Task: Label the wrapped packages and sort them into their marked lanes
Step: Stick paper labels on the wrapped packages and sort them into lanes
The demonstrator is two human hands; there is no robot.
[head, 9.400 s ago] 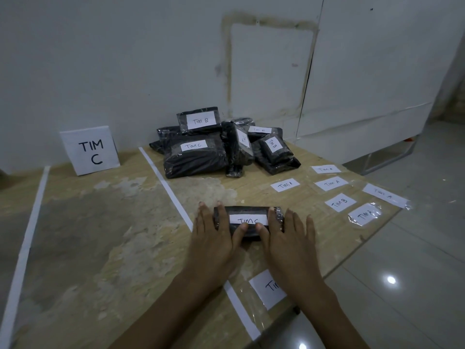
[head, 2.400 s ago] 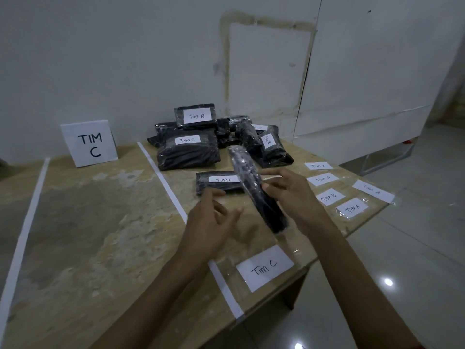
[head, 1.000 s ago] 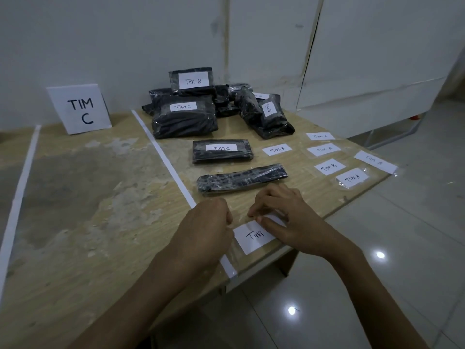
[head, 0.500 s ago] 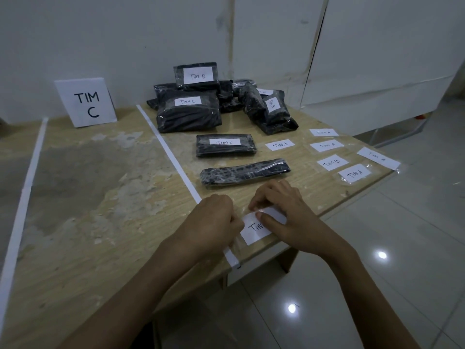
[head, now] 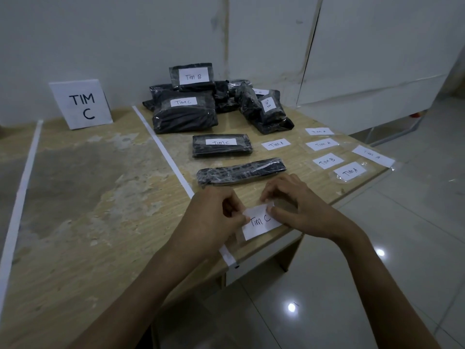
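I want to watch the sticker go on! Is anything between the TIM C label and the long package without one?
Nothing visible. The left hand and right hand pinch the TIM C label; the unlabelled package lies just beyond, only bare table between.

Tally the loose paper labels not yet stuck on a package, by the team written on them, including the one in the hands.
TIM A labels: 5
TIM B label: 1
TIM C label: 1
Total: 7
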